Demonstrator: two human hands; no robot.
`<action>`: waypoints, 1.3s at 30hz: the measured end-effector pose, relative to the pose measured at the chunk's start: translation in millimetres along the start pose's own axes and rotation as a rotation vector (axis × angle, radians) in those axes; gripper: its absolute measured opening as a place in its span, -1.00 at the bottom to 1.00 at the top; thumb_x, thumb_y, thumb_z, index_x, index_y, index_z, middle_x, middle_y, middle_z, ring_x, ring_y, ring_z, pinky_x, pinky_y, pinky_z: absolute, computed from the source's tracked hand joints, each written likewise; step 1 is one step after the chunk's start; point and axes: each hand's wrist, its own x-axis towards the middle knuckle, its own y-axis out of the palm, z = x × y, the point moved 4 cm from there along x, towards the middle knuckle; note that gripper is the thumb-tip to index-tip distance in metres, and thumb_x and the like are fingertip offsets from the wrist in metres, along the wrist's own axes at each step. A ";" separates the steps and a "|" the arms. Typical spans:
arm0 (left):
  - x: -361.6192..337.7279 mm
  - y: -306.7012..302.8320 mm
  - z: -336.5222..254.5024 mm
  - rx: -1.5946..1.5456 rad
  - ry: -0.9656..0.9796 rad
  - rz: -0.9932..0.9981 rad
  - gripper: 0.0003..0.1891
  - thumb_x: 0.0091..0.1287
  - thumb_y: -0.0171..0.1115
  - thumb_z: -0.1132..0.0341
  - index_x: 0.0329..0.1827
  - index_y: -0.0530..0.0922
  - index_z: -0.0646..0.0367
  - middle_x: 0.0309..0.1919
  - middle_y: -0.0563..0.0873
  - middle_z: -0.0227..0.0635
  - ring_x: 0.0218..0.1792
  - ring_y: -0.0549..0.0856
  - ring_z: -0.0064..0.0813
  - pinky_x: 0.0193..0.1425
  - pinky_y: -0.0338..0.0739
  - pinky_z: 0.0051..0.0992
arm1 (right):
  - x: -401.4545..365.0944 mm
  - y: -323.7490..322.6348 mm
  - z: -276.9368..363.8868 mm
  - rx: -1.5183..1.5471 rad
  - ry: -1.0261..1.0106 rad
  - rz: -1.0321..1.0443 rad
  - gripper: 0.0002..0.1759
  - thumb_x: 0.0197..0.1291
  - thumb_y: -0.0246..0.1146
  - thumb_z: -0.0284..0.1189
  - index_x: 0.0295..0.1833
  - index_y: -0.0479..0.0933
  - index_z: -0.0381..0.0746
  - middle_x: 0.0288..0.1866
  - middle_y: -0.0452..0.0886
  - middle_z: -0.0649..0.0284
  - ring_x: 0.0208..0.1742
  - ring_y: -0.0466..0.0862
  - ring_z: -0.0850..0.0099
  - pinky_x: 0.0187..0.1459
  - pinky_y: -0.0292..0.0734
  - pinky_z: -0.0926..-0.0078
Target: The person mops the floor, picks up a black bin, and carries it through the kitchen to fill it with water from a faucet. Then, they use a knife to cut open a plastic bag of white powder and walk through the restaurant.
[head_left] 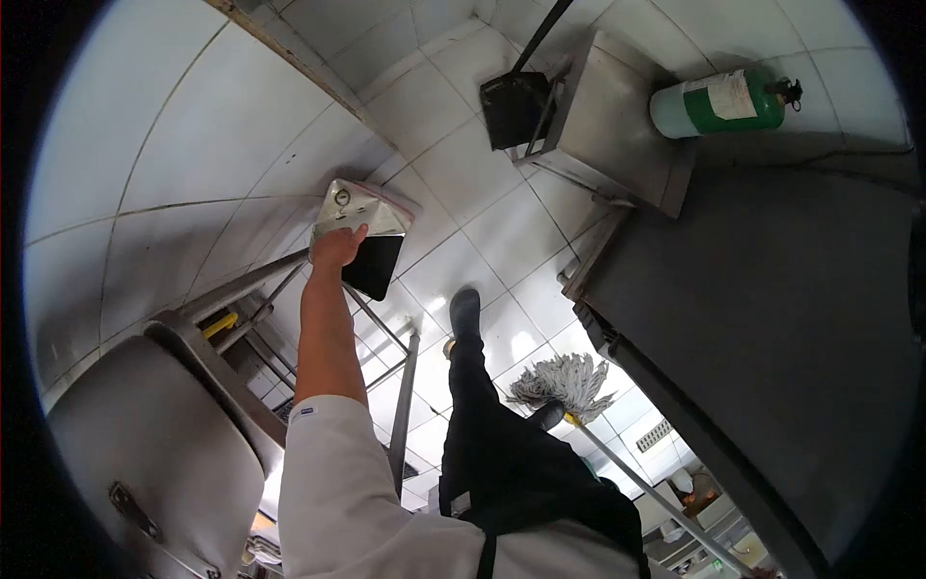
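My left hand point(338, 247) reaches far forward, its fingers closed at the left edge of a box-like silver-and-black thing point(376, 267). That thing stands by the tiled wall; its silver part has a round dial-like mark, and the part nearer me is black. The thumb side points right across the silver surface. At the bottom right edge only a sliver of my right hand point(762, 572) shows, at the upper end of a mop's pale handle point(666, 502). The grey string mop head point(569, 383) rests on the floor beside my shoe.
A metal cabinet point(617, 121) carries a green-and-white cylinder point(723, 103), with a black dustpan point(516, 108) alongside. A large dark appliance or counter point(772, 318) borders the right. At left are a steel lid-like panel point(154, 454) and a metal frame point(403, 415). A floor drain point(654, 435) lies right.
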 end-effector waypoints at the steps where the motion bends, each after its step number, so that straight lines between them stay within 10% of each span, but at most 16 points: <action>1: 4.2 -0.4 1.3 0.032 0.013 0.012 -0.19 0.39 -0.34 -0.42 0.12 0.62 0.09 0.13 0.66 -0.14 0.19 0.61 -0.12 0.27 0.45 -0.11 | 0.4 -0.5 0.9 -0.015 -0.001 0.003 -0.84 0.26 0.20 -0.38 -0.19 0.48 -0.25 -0.58 0.39 0.36 -0.57 0.41 0.50 -0.49 0.37 0.46; 22: 33.8 -19.0 13.8 0.192 0.119 0.078 -0.20 0.41 -0.30 -0.38 0.17 0.56 0.18 0.14 0.61 -0.01 0.19 0.58 -0.01 0.26 0.45 -0.04 | 37.6 -25.4 -9.6 -0.135 -0.014 0.042 -0.71 0.39 0.12 -0.26 -0.03 0.53 -0.27 -0.51 0.37 0.42 -0.43 0.39 0.57 -0.33 0.33 0.50; 26: 9.1 -16.6 -0.3 0.102 0.215 -0.427 -0.31 0.43 -0.09 -0.25 0.27 0.47 0.21 0.22 0.51 0.12 0.19 0.53 0.11 0.21 0.47 -0.02 | 58.9 -40.8 -24.0 -0.097 -0.010 0.045 -0.68 0.42 0.10 -0.23 0.00 0.54 -0.28 -0.50 0.37 0.43 -0.40 0.39 0.58 -0.30 0.32 0.51; 29: -19.4 0.0 -17.1 -0.150 0.181 -0.674 -0.32 0.40 0.05 -0.17 0.36 0.36 0.21 0.22 0.47 0.17 0.22 0.48 0.14 0.24 0.42 -0.02 | 68.7 -47.0 -39.0 -0.046 -0.016 0.007 -0.66 0.43 0.09 -0.22 0.02 0.56 -0.28 -0.49 0.37 0.43 -0.38 0.40 0.57 -0.29 0.33 0.50; 39: -191.3 168.5 -155.0 -0.566 0.088 -0.443 -0.23 0.35 0.18 -0.09 0.40 0.24 0.36 0.20 0.47 0.21 0.27 0.43 0.13 0.35 0.34 -0.07 | 29.2 -21.3 -22.7 0.121 -0.141 0.059 -0.78 0.40 0.18 -0.29 -0.24 0.47 -0.20 -0.53 0.13 0.45 -0.51 0.14 0.62 -0.42 0.13 0.58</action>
